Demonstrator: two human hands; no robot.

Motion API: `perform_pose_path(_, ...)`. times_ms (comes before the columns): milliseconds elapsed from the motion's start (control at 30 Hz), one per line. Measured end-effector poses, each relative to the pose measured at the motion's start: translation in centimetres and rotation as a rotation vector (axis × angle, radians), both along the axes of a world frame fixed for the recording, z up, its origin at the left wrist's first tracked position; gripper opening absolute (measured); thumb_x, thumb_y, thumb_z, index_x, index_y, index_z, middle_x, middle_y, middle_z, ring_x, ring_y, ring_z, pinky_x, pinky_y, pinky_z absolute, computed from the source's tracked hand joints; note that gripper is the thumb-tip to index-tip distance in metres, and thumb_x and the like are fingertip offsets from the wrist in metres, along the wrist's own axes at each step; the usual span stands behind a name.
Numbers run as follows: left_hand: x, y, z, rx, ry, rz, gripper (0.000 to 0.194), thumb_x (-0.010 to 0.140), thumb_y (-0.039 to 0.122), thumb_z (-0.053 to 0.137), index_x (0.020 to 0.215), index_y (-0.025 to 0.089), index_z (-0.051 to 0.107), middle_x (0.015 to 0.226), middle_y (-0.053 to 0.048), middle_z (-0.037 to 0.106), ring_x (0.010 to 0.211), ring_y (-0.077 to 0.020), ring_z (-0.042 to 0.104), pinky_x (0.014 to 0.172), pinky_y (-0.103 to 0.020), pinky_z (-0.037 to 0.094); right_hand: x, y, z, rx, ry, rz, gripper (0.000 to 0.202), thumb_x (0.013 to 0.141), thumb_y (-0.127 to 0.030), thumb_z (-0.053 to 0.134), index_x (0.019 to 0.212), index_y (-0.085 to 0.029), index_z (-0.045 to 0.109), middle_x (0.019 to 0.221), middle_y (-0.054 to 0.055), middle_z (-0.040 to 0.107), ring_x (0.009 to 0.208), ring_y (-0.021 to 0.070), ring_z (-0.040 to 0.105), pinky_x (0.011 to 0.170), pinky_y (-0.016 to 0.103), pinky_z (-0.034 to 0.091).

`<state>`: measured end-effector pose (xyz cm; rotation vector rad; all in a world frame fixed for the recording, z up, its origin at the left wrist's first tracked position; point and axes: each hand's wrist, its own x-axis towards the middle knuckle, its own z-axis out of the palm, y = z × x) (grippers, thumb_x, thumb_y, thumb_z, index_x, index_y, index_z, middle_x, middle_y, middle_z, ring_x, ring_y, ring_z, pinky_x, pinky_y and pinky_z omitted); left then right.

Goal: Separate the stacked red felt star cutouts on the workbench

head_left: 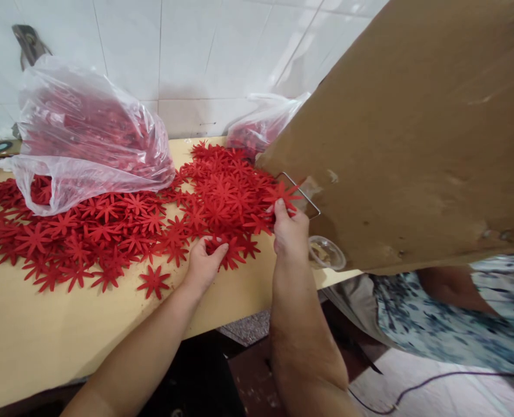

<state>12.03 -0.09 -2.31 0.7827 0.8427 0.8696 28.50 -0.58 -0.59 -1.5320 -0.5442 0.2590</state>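
Red flower-shaped cut-outs (pixel 222 197) with long narrow petals lie in a loose heap on the pale table. At the near edge of this heap, my left hand (pixel 203 265) pinches a red flower (pixel 233 253) between thumb and fingers. My right hand (pixel 290 229) is raised at the heap's right end, closed on another red flower (pixel 285 193) whose petals stick out past the thumb. Its fingers are partly hidden behind the palm. One single flower (pixel 153 282) lies apart, left of my left forearm.
A plastic bag (pixel 95 133) full of red pieces rests on the left heap; another bag (pixel 261 124) stands behind. A large brown board (pixel 413 139) rises at right, beside a bent metal wire (pixel 311 204) and a clear plastic dish (pixel 327 253). Another person's patterned clothing (pixel 434 324) shows below it.
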Motion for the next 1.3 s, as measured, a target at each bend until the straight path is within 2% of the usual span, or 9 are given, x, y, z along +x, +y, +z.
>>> perform_pose_path(200,0.1,0.0,-0.1,0.004,-0.007,0.005,0.020,0.056,0.016,0.068,0.067,0.015,0.051,0.062,0.005,0.053,0.057,-0.0052,0.047,0.063,-0.021,0.037,0.1,0.1,0.9,0.036,0.061,-0.010,0.027,0.065,-0.039,0.059,0.053,-0.018,0.048,0.048,-0.005,0.046,0.044,0.0065,0.041,0.045,0.022,0.037)
perform_pose_path(300,0.2,0.0,-0.1,0.008,-0.020,0.006,0.020,0.056,0.016,0.068,0.067,0.015,0.051,0.062,0.005,0.053,0.058,-0.0054,0.047,0.064,-0.021,0.038,0.3,0.2,1.1,0.091,0.126,0.042,0.021,0.059,-0.034,0.064,0.064,-0.019,0.051,0.059,-0.005,0.053,0.049,0.0078,0.048,0.047,0.023,0.043)
perform_pose_path(367,0.1,-0.1,0.0,0.009,-0.022,0.006,0.020,0.056,0.015,0.068,0.066,0.015,0.051,0.062,0.005,0.053,0.058,-0.0055,0.047,0.064,-0.021,0.038,0.5,0.4,1.1,0.099,0.165,0.080,0.027,0.053,-0.032,0.068,0.071,-0.020,0.051,0.063,-0.005,0.055,0.050,0.0087,0.051,0.045,0.025,0.044)
perform_pose_path(467,0.1,-0.1,0.3,0.004,-0.018,0.004,0.019,0.056,0.014,0.067,0.066,0.015,0.050,0.062,0.005,0.053,0.058,-0.0051,0.047,0.064,-0.021,0.038,0.9,0.6,1.1,0.080,0.125,0.053,0.030,0.049,-0.029,0.069,0.071,-0.019,0.052,0.062,-0.005,0.054,0.049,0.0081,0.050,0.044,0.023,0.043)
perform_pose_path(667,0.1,-0.2,0.4,0.013,0.008,-0.020,0.022,0.055,0.017,0.069,0.066,0.014,0.051,0.062,0.005,0.053,0.057,-0.0047,0.047,0.064,-0.021,0.039,1.9,0.9,1.5,0.003,0.042,-0.055,0.025,0.058,-0.038,0.064,0.069,-0.019,0.052,0.051,-0.006,0.046,0.036,0.0052,0.035,0.031,0.020,0.028)
perform_pose_path(800,0.1,-0.3,0.3,0.045,0.025,-0.029,0.024,0.054,0.020,0.070,0.066,0.015,0.050,0.060,0.005,0.052,0.057,-0.0053,0.046,0.062,-0.021,0.038,2.8,1.1,1.5,0.008,0.015,-0.043,0.029,0.061,-0.043,0.061,0.075,-0.020,0.051,0.057,-0.004,0.050,0.042,0.0077,0.043,0.039,0.025,0.039)
perform_pose_path(967,0.1,-0.4,0.2,0.050,0.020,-0.044,0.020,0.056,0.016,0.068,0.066,0.015,0.051,0.061,0.005,0.052,0.057,-0.0052,0.046,0.062,-0.021,0.037,3.0,1.1,1.2,0.041,0.030,0.098,0.034,0.056,-0.031,0.067,0.083,-0.020,0.050,0.070,-0.002,0.056,0.055,0.0115,0.054,0.053,0.032,0.047)
perform_pose_path(1200,0.3,-0.2,-0.1,0.035,-0.011,-0.048,0.017,0.058,0.014,0.066,0.067,0.014,0.052,0.063,0.004,0.053,0.059,-0.0052,0.048,0.066,-0.021,0.038,2.9,1.4,1.7,-0.051,-0.088,-0.153,0.021,0.063,-0.033,0.059,0.074,-0.016,0.054,0.058,-0.002,0.051,0.046,0.0096,0.047,0.048,0.028,0.043)
perform_pose_path(1300,0.2,-0.2,-0.1,0.034,-0.003,-0.052,0.018,0.058,0.016,0.067,0.067,0.014,0.052,0.062,0.004,0.053,0.057,-0.0052,0.047,0.066,-0.021,0.038,2.9,1.3,1.5,-0.136,-0.123,-0.062,0.031,0.065,-0.035,0.057,0.090,-0.017,0.054,0.070,0.002,0.056,0.053,0.0130,0.053,0.053,0.032,0.046)
